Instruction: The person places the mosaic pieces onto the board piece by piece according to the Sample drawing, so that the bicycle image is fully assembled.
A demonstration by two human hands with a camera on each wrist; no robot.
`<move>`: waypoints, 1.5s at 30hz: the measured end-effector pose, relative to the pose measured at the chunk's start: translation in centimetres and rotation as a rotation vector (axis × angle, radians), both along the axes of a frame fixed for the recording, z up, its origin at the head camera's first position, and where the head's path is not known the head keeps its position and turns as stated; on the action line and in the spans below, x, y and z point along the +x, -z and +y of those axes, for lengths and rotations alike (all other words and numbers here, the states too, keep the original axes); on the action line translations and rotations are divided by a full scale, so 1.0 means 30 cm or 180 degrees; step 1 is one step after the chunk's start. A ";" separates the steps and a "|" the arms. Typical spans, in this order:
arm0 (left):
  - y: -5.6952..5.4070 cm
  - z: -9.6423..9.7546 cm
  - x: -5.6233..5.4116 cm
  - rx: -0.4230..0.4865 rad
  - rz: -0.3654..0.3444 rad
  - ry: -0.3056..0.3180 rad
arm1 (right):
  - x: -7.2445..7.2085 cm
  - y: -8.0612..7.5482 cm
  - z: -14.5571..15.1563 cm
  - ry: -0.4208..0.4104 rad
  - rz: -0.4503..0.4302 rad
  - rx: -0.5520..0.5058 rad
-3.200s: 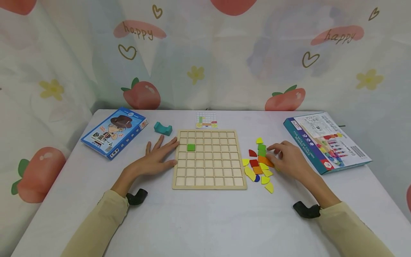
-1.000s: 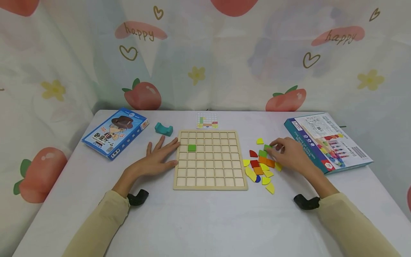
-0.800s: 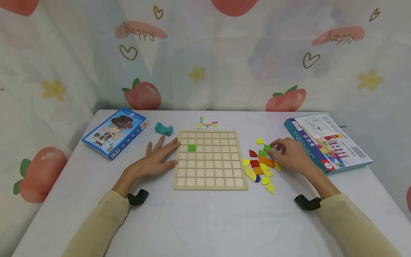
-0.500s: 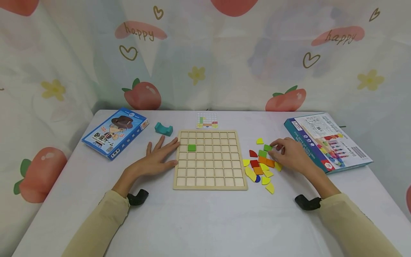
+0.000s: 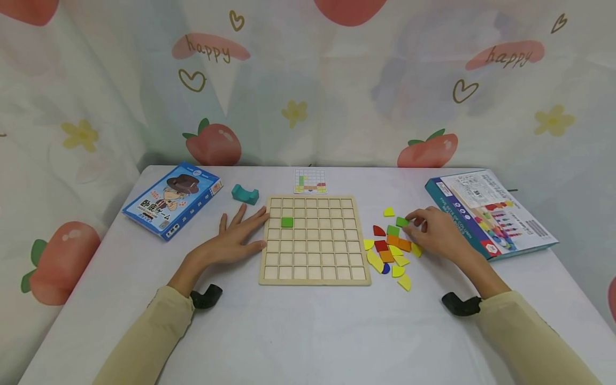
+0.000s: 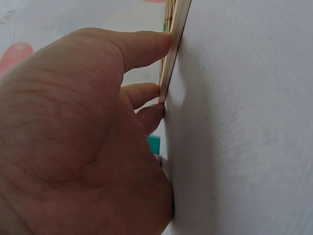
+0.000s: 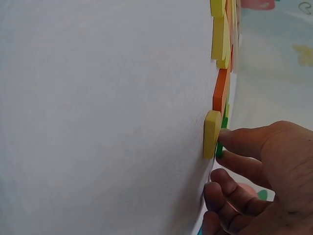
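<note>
A wooden grid board [image 5: 315, 282] lies mid-table, with one green square tile [image 5: 287, 222] in a cell near its left side. My left hand [image 5: 233, 238] rests beside it, fingers spread, with fingertips against the board's left edge; the left wrist view shows its thumb [image 6: 151, 46] on that edge too. Right of the board lies a loose cluster of flat tiles. At the cluster's far right side, my right hand [image 5: 433, 230] pinches another green square tile [image 5: 401, 221] between thumb and forefinger, its other fingers curled. A yellow tile [image 7: 212, 134] lies close by the thumb in the right wrist view.
Red, orange [image 5: 386, 256], yellow [image 5: 375, 261] and blue tiles fill the cluster. A small pattern card [image 5: 310, 181] lies behind the board, a teal curved block [image 5: 245, 194] at its back left. A blue box [image 5: 172, 199] stands left, another flat box [image 5: 491, 214] right.
Since the earliest frame, the right hand has drawn one green tile away from the other green tile, slightly right, uncovering a yellow tile. During the last second both hands stay nearly still.
</note>
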State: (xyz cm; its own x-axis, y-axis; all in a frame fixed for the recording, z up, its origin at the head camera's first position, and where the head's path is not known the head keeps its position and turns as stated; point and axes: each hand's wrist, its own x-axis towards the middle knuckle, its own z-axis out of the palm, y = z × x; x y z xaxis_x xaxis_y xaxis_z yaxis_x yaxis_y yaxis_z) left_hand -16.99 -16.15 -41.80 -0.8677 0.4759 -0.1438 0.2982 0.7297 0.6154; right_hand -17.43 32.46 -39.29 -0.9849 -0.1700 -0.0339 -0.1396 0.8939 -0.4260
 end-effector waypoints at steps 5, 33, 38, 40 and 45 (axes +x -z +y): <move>0.001 0.000 0.000 -0.0009 -0.0005 -0.0005 | 0.007 -0.004 -0.002 0.0006 0.0029 -0.0006; 0.003 0.001 -0.003 0.0006 -0.0005 -0.0014 | 0.044 -0.045 -0.193 -0.0087 0.0179 -0.0028; 0.004 0.000 -0.003 -0.0003 0.0005 -0.0011 | 0.052 -0.052 -0.241 -0.0157 0.0193 -0.0076; 0.004 0.000 -0.003 -0.0010 0.0012 -0.0009 | 0.052 -0.052 -0.258 -0.0201 0.0205 -0.0091; 0.009 0.000 -0.006 -0.0015 0.0016 -0.0008 | 0.050 -0.052 -0.297 -0.0304 0.0251 -0.0111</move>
